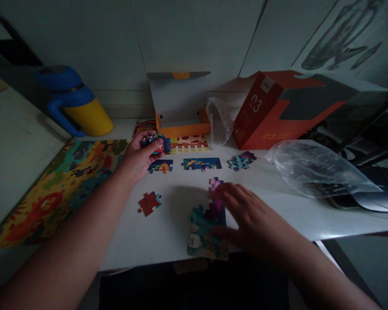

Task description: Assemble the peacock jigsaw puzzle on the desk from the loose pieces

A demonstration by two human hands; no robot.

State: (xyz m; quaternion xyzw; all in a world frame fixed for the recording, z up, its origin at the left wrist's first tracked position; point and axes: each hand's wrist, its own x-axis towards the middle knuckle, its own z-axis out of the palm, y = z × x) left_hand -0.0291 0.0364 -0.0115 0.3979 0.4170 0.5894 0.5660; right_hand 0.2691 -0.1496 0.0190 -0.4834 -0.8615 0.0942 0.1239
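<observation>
**Left hand** (137,156) clenched on one jigsaw piece (155,144); **right hand** (250,217) open, fingers spread against a joined puzzle section (205,232), long axis running front to back. Four loose pieces (201,163) lie on the white bench (142,245).

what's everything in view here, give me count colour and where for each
assembled jigsaw puzzle: 1, multicoloured, left of the table
blue puzzle sections: 3, blue, row mid-table
red puzzle piece: 1, red and teal, left of centre
purple puzzle piece: 1, purple, above the stack
teal puzzle stack: 1, teal and purple, near edge
puzzle strip: 1, orange and white, back
open box: 1, orange and white, back centre
carton: 1, orange, back right
plastic bags: 2, clear, right and beside the box
bottle: 1, blue and yellow, back left
table: 1, white, under everything
left hand: 1, holding blue puzzle pieces
right hand: 1, spread at the stack, fingers beside the purple piece
</observation>
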